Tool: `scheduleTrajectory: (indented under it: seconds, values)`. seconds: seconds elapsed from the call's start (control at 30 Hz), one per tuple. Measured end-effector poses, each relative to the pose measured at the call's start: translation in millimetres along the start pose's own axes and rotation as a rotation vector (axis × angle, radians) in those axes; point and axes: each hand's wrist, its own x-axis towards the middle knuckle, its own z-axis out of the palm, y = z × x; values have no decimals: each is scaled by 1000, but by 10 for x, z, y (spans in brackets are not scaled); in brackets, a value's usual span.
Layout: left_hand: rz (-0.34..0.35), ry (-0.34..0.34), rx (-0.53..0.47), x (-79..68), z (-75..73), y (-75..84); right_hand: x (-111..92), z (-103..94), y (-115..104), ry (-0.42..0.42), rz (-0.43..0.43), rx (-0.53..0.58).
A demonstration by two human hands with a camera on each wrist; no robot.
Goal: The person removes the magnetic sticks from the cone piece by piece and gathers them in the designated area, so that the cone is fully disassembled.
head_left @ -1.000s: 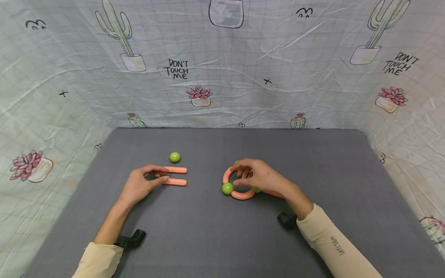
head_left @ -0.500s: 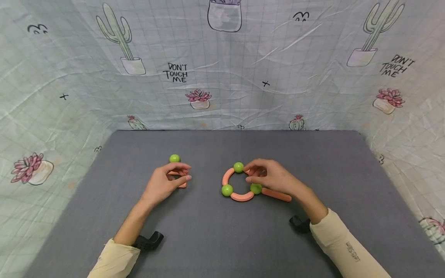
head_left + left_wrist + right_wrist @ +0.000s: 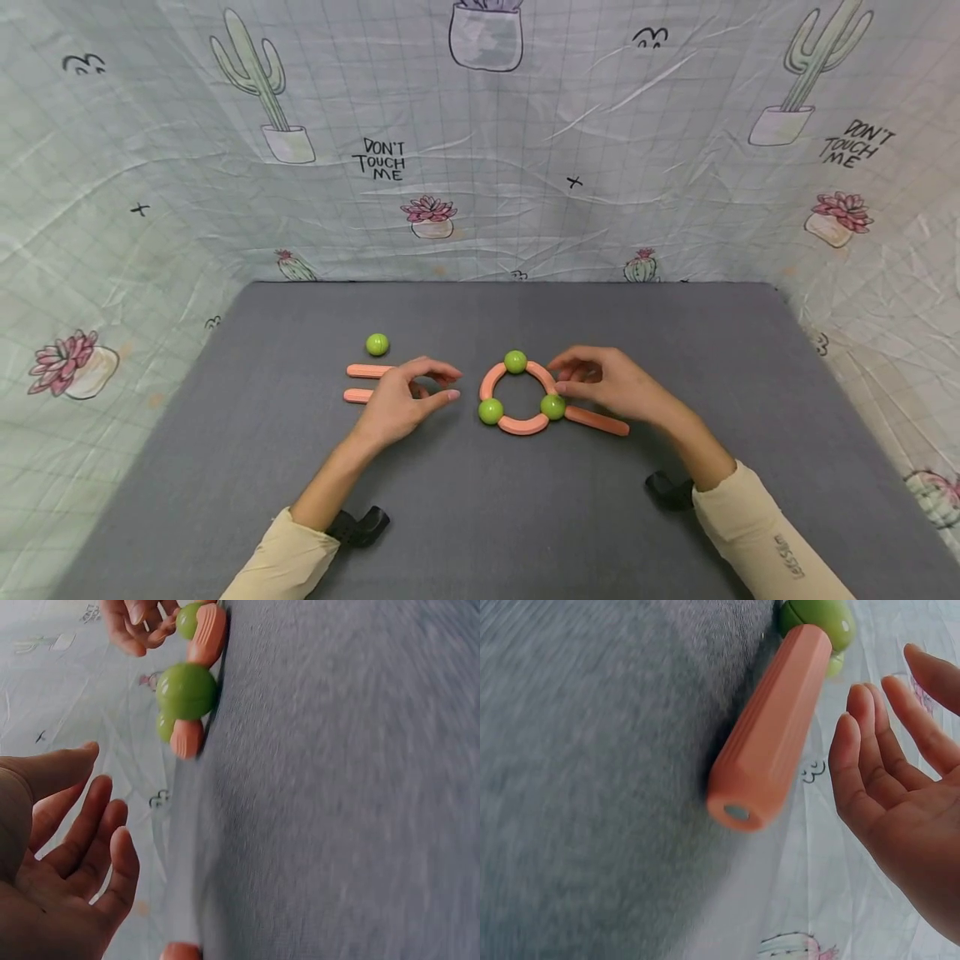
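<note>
A ring of green balls and curved orange pieces lies on the grey table, with a straight orange rod running out from its lower right ball. My left hand hovers left of the ring, fingers loosely bent and nothing between them. At the ring's right side is my right hand; its fingertips are close to the right curved piece, and whether they touch it I cannot tell. In the right wrist view this hand holds nothing, beside the rod.
Behind the left hand lie two more straight orange rods, the upper rod and the lower rod, both partly hidden. A loose green ball sits just beyond them. A cactus-printed curtain borders the table at the back and sides.
My left hand has moved right, away from the two loose rods toward the ring, carrying nothing. My right hand has drawn back to the right, uncovering the top ball and right curved piece.
</note>
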Motion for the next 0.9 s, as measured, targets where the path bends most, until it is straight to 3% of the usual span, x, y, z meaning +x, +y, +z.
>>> scheduleTrajectory:
  seconds: [0.4,0.57,0.73,0.9]
  values:
    - [57,-48,-46,86,222,124,-114,-88,109,2,26,-16]
    - [97,-67,-31,107,271,156,-157,-89,178,8,24,-3]
    - [136,-35,-4,105,302,159,-177,-72,218,-14,-1,24]
    - [198,-60,-39,162,405,182,-226,-115,247,-20,17,27]
